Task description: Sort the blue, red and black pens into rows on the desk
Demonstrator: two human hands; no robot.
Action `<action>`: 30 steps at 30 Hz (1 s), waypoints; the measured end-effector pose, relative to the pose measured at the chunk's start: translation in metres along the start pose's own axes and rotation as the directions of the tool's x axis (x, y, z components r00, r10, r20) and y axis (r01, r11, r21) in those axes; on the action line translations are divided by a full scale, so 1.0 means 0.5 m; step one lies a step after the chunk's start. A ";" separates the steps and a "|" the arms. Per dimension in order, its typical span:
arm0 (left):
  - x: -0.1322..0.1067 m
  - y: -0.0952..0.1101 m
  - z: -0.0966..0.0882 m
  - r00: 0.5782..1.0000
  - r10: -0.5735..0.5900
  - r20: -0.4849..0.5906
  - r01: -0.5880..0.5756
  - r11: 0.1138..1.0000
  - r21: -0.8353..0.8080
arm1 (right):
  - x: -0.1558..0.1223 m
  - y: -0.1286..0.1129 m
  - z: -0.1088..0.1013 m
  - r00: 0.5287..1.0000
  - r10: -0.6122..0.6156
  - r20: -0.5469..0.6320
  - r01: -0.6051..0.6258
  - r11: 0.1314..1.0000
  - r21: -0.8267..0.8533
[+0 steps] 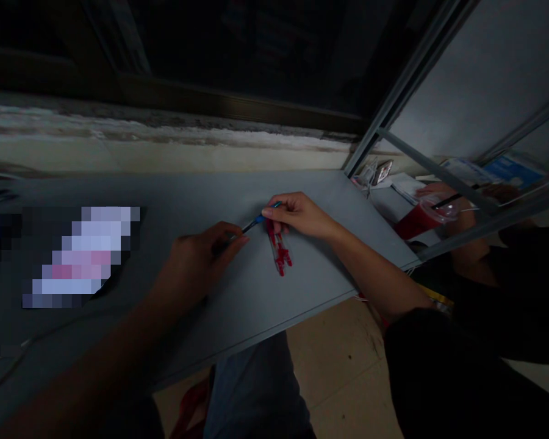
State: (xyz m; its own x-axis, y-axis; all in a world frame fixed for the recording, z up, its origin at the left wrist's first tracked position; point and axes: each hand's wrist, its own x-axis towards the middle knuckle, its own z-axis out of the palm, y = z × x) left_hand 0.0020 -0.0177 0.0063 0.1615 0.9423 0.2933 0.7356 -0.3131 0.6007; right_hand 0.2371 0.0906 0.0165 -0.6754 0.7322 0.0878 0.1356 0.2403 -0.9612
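Observation:
My left hand [196,259] is closed on one end of a slim pen [251,225] with a blue part, held slantwise above the grey desk [320,244]. At the pen's blue end, my right hand [302,214] has its thumb and forefinger pinched together on it. Just below my right fingers, red pens [280,255] with clear barrels lie close together on the desktop. The other right fingers curl right over their upper ends; whether they touch them I cannot tell.
To the left glows a pixelated screen [82,256], with a cable [32,341] in front of it. A grey metal frame [366,143] rises at the desk's right end. Beyond it are a co-worker's arm [469,238] and a lidded cup of red drink [416,218].

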 end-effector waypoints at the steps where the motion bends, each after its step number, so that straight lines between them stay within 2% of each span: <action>1: 0.000 0.000 -0.001 1.000 -0.008 -0.004 0.008 1.000 0.003 | 0.000 -0.001 -0.001 0.999 -0.032 0.000 0.032 0.999 0.024; 3: -0.001 0.003 -0.003 1.000 -0.017 0.003 0.017 1.000 -0.001 | 0.000 -0.003 -0.004 0.998 -0.068 -0.018 0.069 0.997 0.045; 8: -0.002 0.008 -0.011 1.000 -0.021 0.020 0.021 1.000 -0.009 | -0.002 -0.004 -0.010 0.999 0.029 -0.021 -0.030 0.997 -0.077; 11: -0.001 0.006 -0.012 1.000 -0.024 -0.001 0.024 1.000 -0.012 | 0.001 -0.003 -0.012 0.998 -0.050 -0.028 0.050 0.999 -0.006; 15: -0.001 0.001 -0.011 1.000 -0.008 0.006 0.008 1.000 -0.019 | 0.004 0.002 -0.014 1.000 -0.009 -0.026 0.008 0.999 -0.037; 19: 0.000 -0.004 -0.013 0.999 -0.053 -0.003 0.053 0.998 -0.042 | 0.006 0.006 -0.015 0.995 -0.087 -0.042 0.088 0.996 0.023; 24: 0.000 -0.007 -0.013 0.999 -0.041 0.020 0.041 0.998 -0.049 | 0.005 0.004 -0.019 0.998 -0.063 0.028 0.065 0.995 -0.078; 30: -0.001 -0.010 -0.012 0.998 -0.046 0.033 0.047 0.998 -0.033 | 0.005 0.004 -0.022 0.989 -0.113 0.094 0.119 0.991 -0.055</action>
State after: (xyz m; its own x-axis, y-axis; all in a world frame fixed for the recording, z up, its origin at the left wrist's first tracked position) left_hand -0.0056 -0.0173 0.0076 0.1491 0.9591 0.2405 0.7204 -0.2720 0.6380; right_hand 0.2438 0.0998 0.0177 -0.7512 0.6375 0.1711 0.0944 0.3604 -0.9280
